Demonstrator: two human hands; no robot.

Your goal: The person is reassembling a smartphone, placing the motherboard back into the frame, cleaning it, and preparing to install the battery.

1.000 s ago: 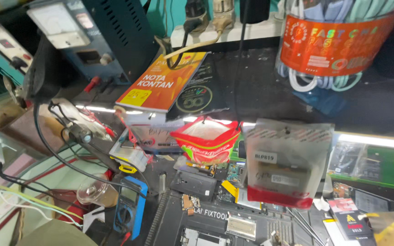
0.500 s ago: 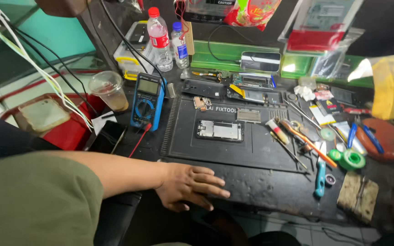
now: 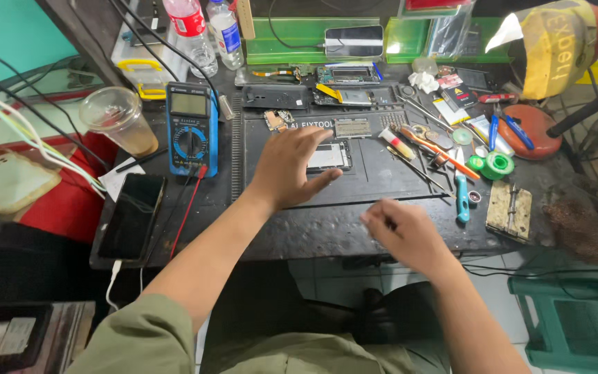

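the left hand [image 3: 291, 166] reaches out, fingers loose, resting on the small opened device [image 3: 328, 156] on the black work mat [image 3: 354, 187]. the right hand [image 3: 404, 232], blurred, seems curled with nothing in it. tools [image 3: 459, 187] lie untouched; work looks early.

A dark cluttered workbench [image 3: 313, 235] stands by a teal wall [image 3: 8, 34], with what seems a green plastic stool [image 3: 576, 318] on pale tiles.
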